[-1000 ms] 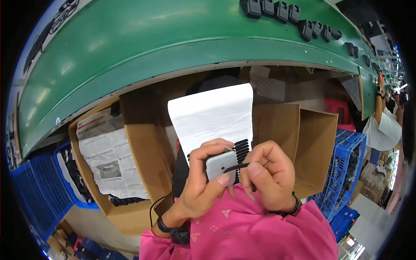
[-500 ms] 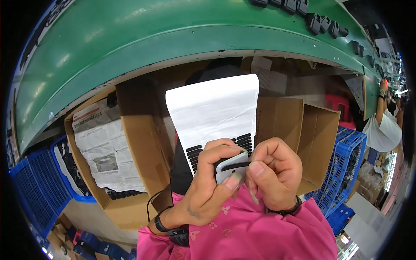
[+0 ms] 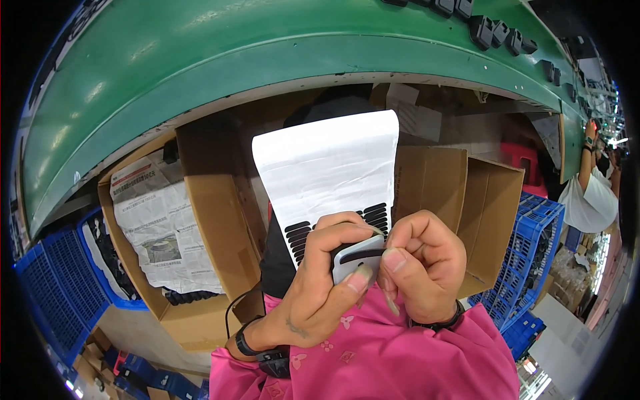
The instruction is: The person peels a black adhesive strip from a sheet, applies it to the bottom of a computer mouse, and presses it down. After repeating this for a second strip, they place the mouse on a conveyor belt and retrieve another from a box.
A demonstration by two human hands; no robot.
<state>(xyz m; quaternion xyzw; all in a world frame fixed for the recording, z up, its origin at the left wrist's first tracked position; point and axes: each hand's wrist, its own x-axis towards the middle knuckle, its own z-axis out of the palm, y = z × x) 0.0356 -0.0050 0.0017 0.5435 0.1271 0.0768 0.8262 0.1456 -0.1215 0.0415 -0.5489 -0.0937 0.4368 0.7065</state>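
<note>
My left hand (image 3: 319,283) is closed around a small grey device with rounded corners (image 3: 346,269), its face turned up toward me. A curved black strip (image 3: 363,255) lies across the upper part of that face. At the strip's right end, my right hand (image 3: 427,267) is closed in a pinch, thumb against the forefinger. Whether the strip is fully stuck down there is hidden by the fingertips. Beyond both hands, on my lap, rests a white sheet (image 3: 327,157) with rows of black oval stickers (image 3: 375,217) along its two sides.
A green workbench (image 3: 267,60) runs across the far side, with black cradle-like parts (image 3: 481,32) at its right. An open carton lined with newspaper (image 3: 155,220) stands left, another carton (image 3: 490,213) right. Blue crates (image 3: 523,260) flank them. A co-worker (image 3: 590,197) is at far right.
Both hands keep nearly the same pose on the device and strip. The view has shifted slightly, so the bench and sheet appear a little higher.
</note>
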